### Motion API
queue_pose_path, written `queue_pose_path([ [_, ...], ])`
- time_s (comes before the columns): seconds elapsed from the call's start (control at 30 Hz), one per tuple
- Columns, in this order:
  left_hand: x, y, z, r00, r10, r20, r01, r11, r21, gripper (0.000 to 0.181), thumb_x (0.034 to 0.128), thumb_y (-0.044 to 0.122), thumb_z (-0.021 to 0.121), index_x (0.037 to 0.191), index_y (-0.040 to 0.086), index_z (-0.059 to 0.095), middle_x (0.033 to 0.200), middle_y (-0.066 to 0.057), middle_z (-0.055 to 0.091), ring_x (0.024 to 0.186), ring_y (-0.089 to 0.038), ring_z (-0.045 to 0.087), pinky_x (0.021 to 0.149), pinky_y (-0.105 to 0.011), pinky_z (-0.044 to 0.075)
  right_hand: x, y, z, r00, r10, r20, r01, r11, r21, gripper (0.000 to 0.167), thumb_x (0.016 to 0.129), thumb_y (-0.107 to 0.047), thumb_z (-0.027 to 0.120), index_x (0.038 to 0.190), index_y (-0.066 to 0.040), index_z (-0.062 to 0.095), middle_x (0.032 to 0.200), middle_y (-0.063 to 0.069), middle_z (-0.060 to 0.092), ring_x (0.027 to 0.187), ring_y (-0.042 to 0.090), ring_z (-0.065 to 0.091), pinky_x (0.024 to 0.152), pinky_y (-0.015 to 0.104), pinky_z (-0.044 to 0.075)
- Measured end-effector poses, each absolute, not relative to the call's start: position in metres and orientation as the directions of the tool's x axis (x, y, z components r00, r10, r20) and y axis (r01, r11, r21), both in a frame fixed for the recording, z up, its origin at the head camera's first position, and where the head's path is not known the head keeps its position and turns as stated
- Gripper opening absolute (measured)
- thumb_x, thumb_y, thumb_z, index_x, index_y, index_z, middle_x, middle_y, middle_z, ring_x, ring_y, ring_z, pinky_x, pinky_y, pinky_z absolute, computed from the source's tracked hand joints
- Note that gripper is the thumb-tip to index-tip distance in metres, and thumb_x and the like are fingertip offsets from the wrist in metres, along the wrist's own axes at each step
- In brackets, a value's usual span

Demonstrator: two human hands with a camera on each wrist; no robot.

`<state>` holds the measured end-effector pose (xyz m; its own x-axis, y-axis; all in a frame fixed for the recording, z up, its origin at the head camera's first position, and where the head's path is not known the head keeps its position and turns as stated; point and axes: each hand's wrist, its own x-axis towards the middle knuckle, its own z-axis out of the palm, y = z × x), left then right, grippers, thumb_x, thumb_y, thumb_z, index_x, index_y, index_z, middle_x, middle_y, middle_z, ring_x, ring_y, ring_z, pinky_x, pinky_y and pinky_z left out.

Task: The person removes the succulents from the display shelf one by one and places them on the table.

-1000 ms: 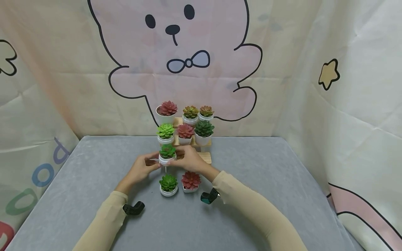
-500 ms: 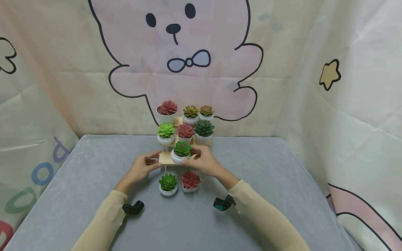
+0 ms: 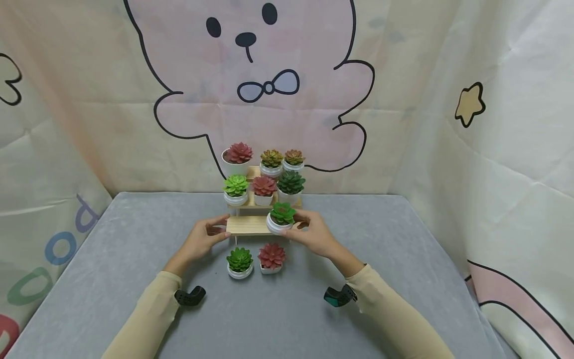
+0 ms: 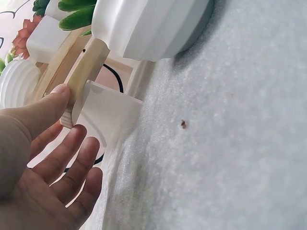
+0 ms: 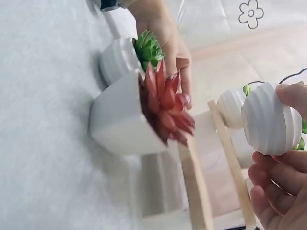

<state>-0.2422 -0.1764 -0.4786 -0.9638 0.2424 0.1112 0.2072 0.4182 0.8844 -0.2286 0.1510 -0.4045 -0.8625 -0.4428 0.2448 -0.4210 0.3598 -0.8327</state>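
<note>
My right hand (image 3: 316, 234) pinches a white ribbed pot (image 3: 279, 225) holding a green succulent (image 3: 282, 213), at the right end of the lowest wooden shelf (image 3: 246, 226). In the right wrist view, thumb and fingers of the right hand (image 5: 283, 191) lie around that pot (image 5: 269, 120). My left hand (image 3: 200, 240) is at the shelf's left end. Seen from the left wrist, the thumb of the left hand (image 4: 53, 158) presses the end of the wooden board (image 4: 86, 67), with a fingertip close beneath and the other fingers loosely bent.
Several potted succulents stand on the upper shelves, among them a dark green one (image 3: 290, 183) and a light green one (image 3: 235, 185). In front of the stand, a green succulent (image 3: 239, 260) and a red succulent (image 3: 271, 256) sit on the grey tabletop (image 3: 269, 314).
My right hand has carried the green succulent's pot from the lowest shelf's left end rightward to its right end, uncovering the board. The left hand has stayed at the left end.
</note>
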Motion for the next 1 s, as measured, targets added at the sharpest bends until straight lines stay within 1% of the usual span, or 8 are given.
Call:
queue_pose_path([
  [0.13, -0.243, -0.177, -0.479, -0.963, 0.242, 0.118, 0.214, 0.420, 0.882, 0.056, 0.0950, 0.010, 0.071, 0.146, -0.003, 0.051, 0.133, -0.030, 0.063, 0.110, -0.039, 0.068, 0.086, -0.032, 0.058, -0.227, 0.159, -0.408, -0.865, -0.440, 0.242, -0.420, 0.370, -0.829, 0.042, 0.089, -0.012, 0.077, 0.129, -0.003, 0.068, 0.117, 0.015, 0.075, 0.101, 0.022, 0.068, 0.085, 0.040, 0.056],
  [0.3, -0.245, -0.176, -0.481, -0.959, 0.253, 0.128, 0.229, 0.425, 0.875, 0.056, 0.0955, 0.012, 0.071, 0.145, -0.003, 0.051, 0.133, -0.030, 0.063, 0.108, -0.038, 0.069, 0.084, -0.031, 0.059, -0.225, 0.173, -0.417, -0.869, -0.428, 0.247, -0.426, 0.395, -0.813, 0.040, 0.087, -0.014, 0.079, 0.126, -0.007, 0.070, 0.115, 0.010, 0.076, 0.101, 0.014, 0.067, 0.085, 0.039, 0.057],
  [0.43, -0.245, -0.176, -0.482, -0.961, 0.247, 0.127, 0.223, 0.418, 0.881, 0.055, 0.0951, 0.011, 0.071, 0.145, -0.002, 0.052, 0.132, -0.030, 0.063, 0.108, -0.037, 0.069, 0.084, -0.029, 0.058, -0.224, 0.184, -0.423, -0.863, -0.432, 0.263, -0.443, 0.394, -0.806, 0.042, 0.087, -0.015, 0.079, 0.128, -0.009, 0.069, 0.117, 0.009, 0.075, 0.101, 0.011, 0.068, 0.085, 0.040, 0.057],
  [0.53, -0.244, -0.176, -0.482, -0.962, 0.244, 0.121, 0.216, 0.414, 0.884, 0.055, 0.0945, 0.009, 0.071, 0.145, -0.002, 0.052, 0.132, -0.030, 0.063, 0.108, -0.037, 0.069, 0.084, -0.029, 0.058, -0.222, 0.191, -0.428, -0.864, -0.437, 0.248, -0.432, 0.394, -0.811, 0.042, 0.088, -0.015, 0.078, 0.128, -0.008, 0.068, 0.118, 0.010, 0.075, 0.101, 0.010, 0.069, 0.085, 0.038, 0.057],
  [0.8, -0.243, -0.176, -0.480, -0.960, 0.251, 0.121, 0.221, 0.420, 0.880, 0.056, 0.0944, 0.008, 0.071, 0.145, -0.003, 0.051, 0.132, -0.030, 0.063, 0.109, -0.039, 0.069, 0.087, -0.034, 0.059, -0.217, 0.206, -0.453, -0.881, -0.446, 0.158, -0.350, 0.390, -0.852, 0.046, 0.088, -0.015, 0.079, 0.130, 0.000, 0.066, 0.118, 0.017, 0.074, 0.098, 0.006, 0.069, 0.083, 0.026, 0.059],
  [0.87, -0.244, -0.176, -0.481, -0.959, 0.254, 0.129, 0.229, 0.420, 0.878, 0.056, 0.0946, 0.008, 0.071, 0.145, -0.004, 0.051, 0.132, -0.031, 0.063, 0.109, -0.039, 0.069, 0.087, -0.035, 0.059, -0.217, 0.210, -0.459, -0.879, -0.453, 0.146, -0.345, 0.395, -0.851, 0.048, 0.088, -0.014, 0.079, 0.130, 0.002, 0.064, 0.118, 0.018, 0.074, 0.098, 0.007, 0.069, 0.083, 0.026, 0.059],
  [1.0, -0.244, -0.176, -0.480, -0.961, 0.247, 0.122, 0.220, 0.424, 0.878, 0.056, 0.0949, 0.009, 0.071, 0.146, -0.002, 0.051, 0.133, -0.030, 0.062, 0.109, -0.038, 0.069, 0.087, -0.035, 0.059, -0.216, 0.217, -0.469, -0.871, -0.477, 0.118, -0.341, 0.413, -0.845, 0.050, 0.087, -0.015, 0.080, 0.131, 0.004, 0.063, 0.119, 0.020, 0.073, 0.098, 0.009, 0.069, 0.086, 0.029, 0.060],
])
